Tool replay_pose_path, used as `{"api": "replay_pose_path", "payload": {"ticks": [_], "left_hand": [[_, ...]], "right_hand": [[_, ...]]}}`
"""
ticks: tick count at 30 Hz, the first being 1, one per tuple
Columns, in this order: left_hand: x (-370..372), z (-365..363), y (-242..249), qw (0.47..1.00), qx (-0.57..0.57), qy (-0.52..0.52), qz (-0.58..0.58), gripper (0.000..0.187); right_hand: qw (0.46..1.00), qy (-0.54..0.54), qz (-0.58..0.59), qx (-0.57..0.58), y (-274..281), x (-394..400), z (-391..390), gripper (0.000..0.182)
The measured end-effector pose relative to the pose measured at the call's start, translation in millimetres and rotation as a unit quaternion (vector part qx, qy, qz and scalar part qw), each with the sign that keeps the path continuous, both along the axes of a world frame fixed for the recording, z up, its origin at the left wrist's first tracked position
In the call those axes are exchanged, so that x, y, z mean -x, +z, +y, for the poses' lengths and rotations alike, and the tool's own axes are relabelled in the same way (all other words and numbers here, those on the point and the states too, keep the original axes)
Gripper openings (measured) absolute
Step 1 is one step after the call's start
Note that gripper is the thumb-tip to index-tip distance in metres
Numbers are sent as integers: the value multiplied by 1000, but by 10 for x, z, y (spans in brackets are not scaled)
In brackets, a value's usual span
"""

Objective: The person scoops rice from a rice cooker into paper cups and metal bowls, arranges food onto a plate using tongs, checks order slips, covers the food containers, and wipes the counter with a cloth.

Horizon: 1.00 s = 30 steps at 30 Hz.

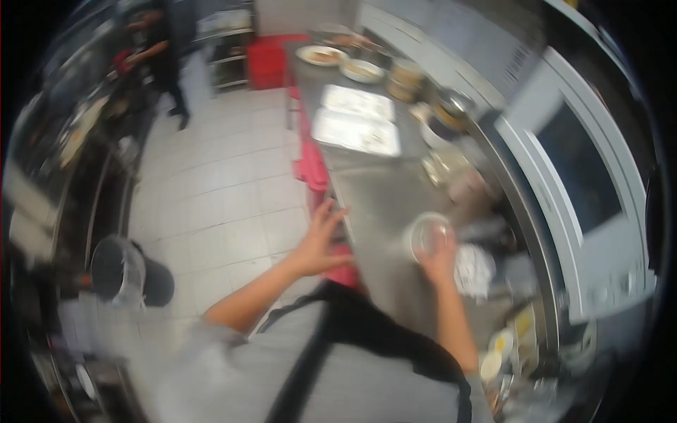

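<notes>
My right hand [441, 259] grips a round, clear plastic container [421, 229] over the steel counter [377, 190], its fingers reaching across the container's rim. My left hand [321, 243] is empty, with fingers spread, beside the counter's front edge. A pink cloth [312, 169] hangs from that edge just beyond it. To the right of my right hand sits a white, blurred stack of lids or wrappers [474, 270]. Farther along the counter lies an opened foil-like tray [358, 130] with small bits in it.
Dishes of food [322, 56] and tubs [405, 79] stand at the counter's far end. A white microwave [578, 162] is on the right. A dark bin [118, 271] stands on the tiled floor to the left. Another person [166, 60] works at the far left; a red crate [266, 65] is behind.
</notes>
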State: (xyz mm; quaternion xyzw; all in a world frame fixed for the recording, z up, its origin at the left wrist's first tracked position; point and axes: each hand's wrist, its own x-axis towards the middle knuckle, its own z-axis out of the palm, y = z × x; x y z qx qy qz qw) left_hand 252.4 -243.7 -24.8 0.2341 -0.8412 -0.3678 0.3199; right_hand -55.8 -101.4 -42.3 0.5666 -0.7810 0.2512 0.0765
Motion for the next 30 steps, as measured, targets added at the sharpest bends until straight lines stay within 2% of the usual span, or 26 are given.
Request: {"api": "replay_pose_path", "payload": {"ticks": [1,3,5,8,11,12,15,17,19,20,21,22,23,24,25,26,27,29,30], "left_hand": [[-38,-43,-29,1000,9,11,-10,101],[-89,-106,-30,1000,-17,17,-14,99],[-112,-160,-42,999,-7,33,-25,98],[-113,-195,-46,998,-31,25,-39,97],[-58,-222,-122,999,-15,30,-36,98],[-33,-247,-142,999,-5,27,-32,98],[41,-282,-193,999,17,17,-23,99],[108,-317,-211,999,25,8,-20,99],[172,-385,-170,1000,17,2,-18,98],[240,-442,-149,1000,12,-9,-18,98],[338,-501,-151,998,62,8,-26,96],[440,-541,-90,998,57,2,-23,94],[551,-544,32,998,35,-11,-52,88],[710,-548,64,996,61,-46,-46,84],[881,-552,94,992,88,-78,-37,80],[1079,-519,131,983,112,-138,-39,77],[1306,-459,176,971,136,-193,-39,74],[1731,-339,192,941,178,-279,-65,72],[1945,-277,150,925,197,-310,-92,73]], "right_hand": [[996,6,80,-48,-176,22,-56,51],[994,-1,82,-65,-314,52,-131,39],[998,2,4,-63,-165,-8,-131,35],[986,8,-59,-154,304,-164,-172,35],[964,56,-122,-229,209,-28,-247,35],[970,94,-80,-210,202,-2,-255,35],[971,113,-68,-202,209,-2,-263,29],[957,77,2,-281,149,3,-305,16],[960,14,-10,-280,301,-80,-252,22],[973,-11,-26,-230,362,-70,-203,26],[980,-40,-22,-196,523,-91,-158,28],[993,-38,-41,-108,646,-62,-52,28],[990,-71,-116,-43,740,-12,66,29],[981,-90,-161,52,819,22,212,26],[959,-93,-245,111,733,220,420,22],[902,-126,-363,196,816,143,608,25],[825,-150,-466,283,907,59,765,28],[662,-72,-634,393,795,-63,1232,39],[604,-53,-685,404,641,-129,1461,45]]}}
